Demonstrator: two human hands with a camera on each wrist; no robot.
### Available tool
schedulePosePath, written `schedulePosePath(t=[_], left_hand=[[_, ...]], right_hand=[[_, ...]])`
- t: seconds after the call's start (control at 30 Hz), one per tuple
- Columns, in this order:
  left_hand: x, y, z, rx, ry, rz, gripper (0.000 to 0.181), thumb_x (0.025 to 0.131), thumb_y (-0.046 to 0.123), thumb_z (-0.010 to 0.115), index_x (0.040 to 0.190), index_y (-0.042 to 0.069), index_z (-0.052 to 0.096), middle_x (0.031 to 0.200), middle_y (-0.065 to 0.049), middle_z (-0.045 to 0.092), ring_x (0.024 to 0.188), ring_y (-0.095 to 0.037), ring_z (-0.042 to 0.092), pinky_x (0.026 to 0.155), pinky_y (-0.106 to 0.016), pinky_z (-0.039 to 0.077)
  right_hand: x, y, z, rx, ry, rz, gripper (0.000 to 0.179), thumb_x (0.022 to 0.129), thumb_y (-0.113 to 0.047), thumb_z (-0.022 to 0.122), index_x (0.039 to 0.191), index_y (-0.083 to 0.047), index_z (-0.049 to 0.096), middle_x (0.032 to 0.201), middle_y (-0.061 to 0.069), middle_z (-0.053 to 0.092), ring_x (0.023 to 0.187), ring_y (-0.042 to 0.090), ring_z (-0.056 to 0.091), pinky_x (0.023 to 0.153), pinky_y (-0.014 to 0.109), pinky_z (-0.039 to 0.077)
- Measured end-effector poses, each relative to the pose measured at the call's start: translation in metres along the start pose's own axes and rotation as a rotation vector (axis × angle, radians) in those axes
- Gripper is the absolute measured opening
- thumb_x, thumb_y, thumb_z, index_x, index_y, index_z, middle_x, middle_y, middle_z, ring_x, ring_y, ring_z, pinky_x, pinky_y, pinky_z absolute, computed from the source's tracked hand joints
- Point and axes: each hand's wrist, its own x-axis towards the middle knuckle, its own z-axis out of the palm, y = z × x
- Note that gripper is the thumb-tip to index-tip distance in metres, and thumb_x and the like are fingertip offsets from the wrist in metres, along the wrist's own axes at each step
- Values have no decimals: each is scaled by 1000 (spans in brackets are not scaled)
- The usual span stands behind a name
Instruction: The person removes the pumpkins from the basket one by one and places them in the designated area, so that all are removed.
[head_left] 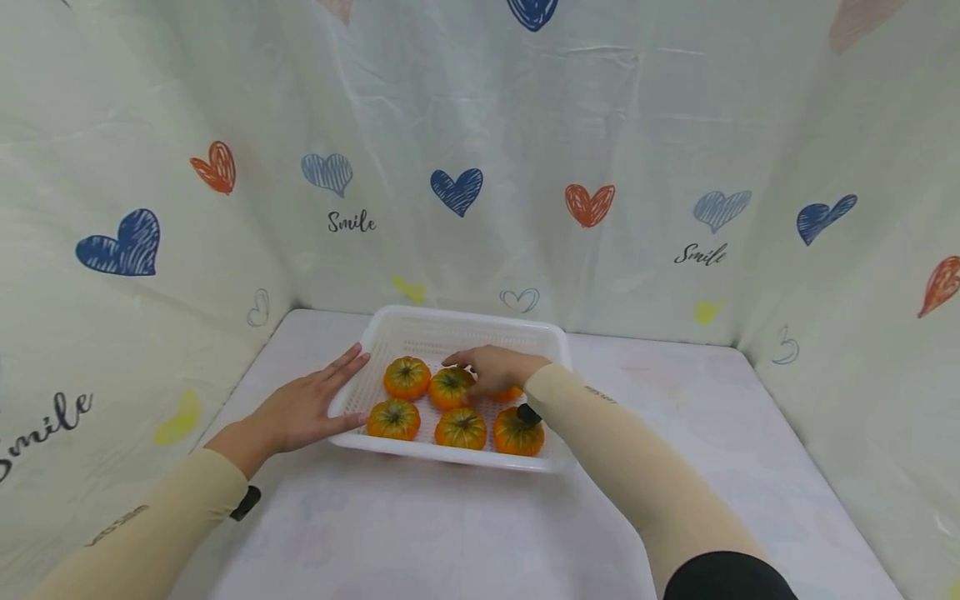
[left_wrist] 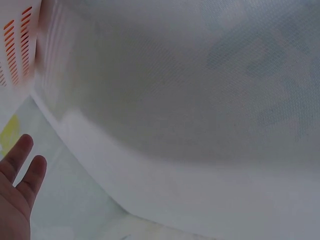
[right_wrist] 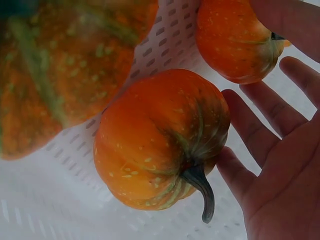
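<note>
We've got the right hand (head_left: pixel 501 369) as the nearer one: the back-middle pumpkin (head_left: pixel 450 388) sits in the basket (head_left: pixel 465 454), between its wide-spread thumb and fingers (squat thing, no obvious long axis). The back-right pumpkin (right_wrist: pixel 162 142) crowds the little finger, and the front-middle pumpkin (head_left: pixel 461 428) sits just nearer us. Our left hand (head_left: pixel 300 408) lies spread at the basket's left rim.

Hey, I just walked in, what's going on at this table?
A person is handling pumpkins in a white plastic basket on the table. Their right hand is down among them, at the middle pumpkin of the back row; whether it grips it is unclear. Their left hand is spread at the basket's left edge. Six pumpkins show, all in the basket.
</note>
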Motion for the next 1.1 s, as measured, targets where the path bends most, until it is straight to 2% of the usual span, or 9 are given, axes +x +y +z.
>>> schedulePosePath(t=[0.2, 0.7, 1.1], left_hand=[[0, 0, 0, -11, -9, -5, 89, 93, 62, 54, 161, 17, 18, 167, -5, 9, 135, -42, 44, 103, -62, 39], [0, 1, 1, -12, -8, -21, 89, 92, 63, 54, 161, 19, 17, 167, -4, 9, 135, -42, 44, 102, -64, 39], [-1, 2, -1, -8, -10, -13, 89, 93, 62, 54, 161, 18, 17, 167, -5, 10, 133, -43, 45, 101, -63, 40]], right_hand=[[1, 0, 2, -6, -7, 15, 64, 88, -22, 78, 146, -31, 51, 139, -4, 56, 124, 18, 51, 110, 41, 38], [3, -2, 4, -7, -9, 10, 69, 87, -20, 79, 148, -30, 49, 143, -3, 54, 129, 19, 49, 112, 41, 34], [7, 0, 5, -16, 16, 20, 69, 85, -19, 81, 146, -29, 52, 141, -5, 55, 129, 18, 49, 112, 42, 35]])
